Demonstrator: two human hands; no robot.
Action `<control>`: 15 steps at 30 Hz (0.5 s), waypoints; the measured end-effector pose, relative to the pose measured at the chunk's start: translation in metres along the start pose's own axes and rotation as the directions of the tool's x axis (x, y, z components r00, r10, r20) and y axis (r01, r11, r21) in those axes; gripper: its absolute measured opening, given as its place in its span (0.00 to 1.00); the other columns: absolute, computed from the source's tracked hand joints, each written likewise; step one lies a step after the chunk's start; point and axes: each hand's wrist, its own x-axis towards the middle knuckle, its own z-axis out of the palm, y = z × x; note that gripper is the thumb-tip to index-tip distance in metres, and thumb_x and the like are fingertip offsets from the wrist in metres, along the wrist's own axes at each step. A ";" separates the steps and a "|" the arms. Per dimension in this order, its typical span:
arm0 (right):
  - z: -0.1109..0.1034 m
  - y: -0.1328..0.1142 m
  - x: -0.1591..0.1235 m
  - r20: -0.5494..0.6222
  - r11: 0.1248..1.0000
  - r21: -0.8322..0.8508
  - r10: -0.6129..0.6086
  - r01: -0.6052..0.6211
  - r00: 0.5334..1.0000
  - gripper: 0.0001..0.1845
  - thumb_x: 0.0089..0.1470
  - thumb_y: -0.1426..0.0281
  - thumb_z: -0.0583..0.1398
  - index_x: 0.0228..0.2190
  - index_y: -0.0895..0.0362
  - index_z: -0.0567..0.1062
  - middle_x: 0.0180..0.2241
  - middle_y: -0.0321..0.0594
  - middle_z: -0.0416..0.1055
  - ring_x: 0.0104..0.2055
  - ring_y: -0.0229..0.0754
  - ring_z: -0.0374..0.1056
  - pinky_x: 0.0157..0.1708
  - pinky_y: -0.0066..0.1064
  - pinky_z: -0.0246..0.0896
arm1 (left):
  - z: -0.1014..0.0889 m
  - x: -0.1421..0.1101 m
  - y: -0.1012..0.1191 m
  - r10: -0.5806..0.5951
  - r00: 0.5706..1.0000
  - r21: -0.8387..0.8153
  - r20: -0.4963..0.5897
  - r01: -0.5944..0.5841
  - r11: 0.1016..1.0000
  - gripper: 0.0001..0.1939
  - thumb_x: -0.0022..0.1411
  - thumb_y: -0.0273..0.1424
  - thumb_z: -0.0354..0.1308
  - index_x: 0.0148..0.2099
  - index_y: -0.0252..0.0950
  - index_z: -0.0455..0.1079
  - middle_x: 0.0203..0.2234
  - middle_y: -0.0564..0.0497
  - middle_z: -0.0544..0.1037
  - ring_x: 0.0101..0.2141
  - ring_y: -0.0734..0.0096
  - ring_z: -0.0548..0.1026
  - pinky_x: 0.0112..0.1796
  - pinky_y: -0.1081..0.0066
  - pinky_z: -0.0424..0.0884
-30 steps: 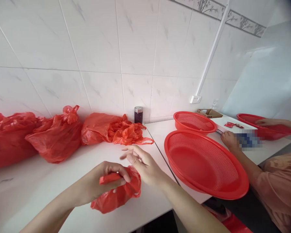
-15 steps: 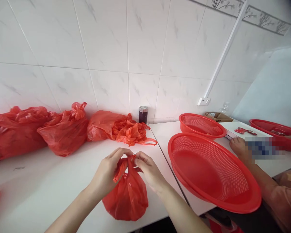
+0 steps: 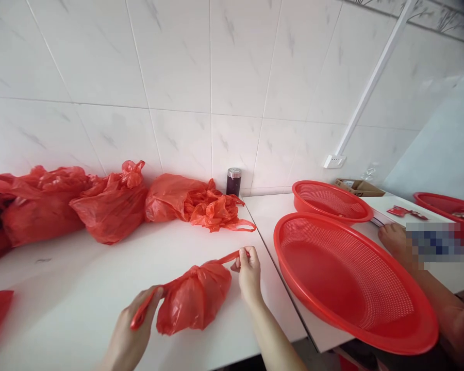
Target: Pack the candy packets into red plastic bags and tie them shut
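Pulling bag handles apart, vs bunched a sec ago: L hand closed on one, R hand pinched other. Bag sat L of big basket, prob. cinched tighter.

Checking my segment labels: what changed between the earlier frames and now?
The two hands met at the top of the small red bag half a second ago; now they have moved apart, the left hand leftward and the right hand rightward, each gripping a strip of the bag's plastic. Unchanged: the red bags by the wall, dark cup and large red basket.
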 end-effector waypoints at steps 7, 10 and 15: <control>0.033 0.011 -0.023 0.185 0.813 -0.533 -0.156 0.232 0.970 0.13 0.64 0.58 0.44 0.35 0.48 0.64 0.26 0.33 0.68 0.26 0.44 0.65 0.26 0.31 0.54 | 0.051 -0.009 0.015 -0.040 0.990 -0.158 -0.132 0.019 0.987 0.21 0.66 0.49 0.41 0.43 0.41 0.67 0.41 0.48 0.76 0.37 0.62 0.74 0.36 0.68 0.70; 0.034 0.016 -0.024 0.279 0.709 -0.643 -0.135 0.290 0.951 0.15 0.65 0.60 0.43 0.35 0.49 0.66 0.22 0.33 0.68 0.21 0.43 0.64 0.23 0.30 0.51 | 0.052 0.002 0.014 0.002 0.998 -0.003 -0.058 -0.002 1.000 0.17 0.67 0.43 0.39 0.42 0.43 0.67 0.32 0.52 0.77 0.28 0.66 0.73 0.29 0.70 0.68; 0.024 0.014 -0.012 0.299 0.693 -0.632 -0.195 0.347 0.934 0.14 0.65 0.63 0.43 0.35 0.50 0.66 0.27 0.35 0.71 0.25 0.42 0.67 0.26 0.29 0.54 | 0.038 0.015 -0.003 0.068 0.997 0.182 -0.028 -0.062 0.981 0.12 0.58 0.28 0.47 0.39 0.45 0.69 0.29 0.54 0.77 0.27 0.66 0.72 0.29 0.71 0.63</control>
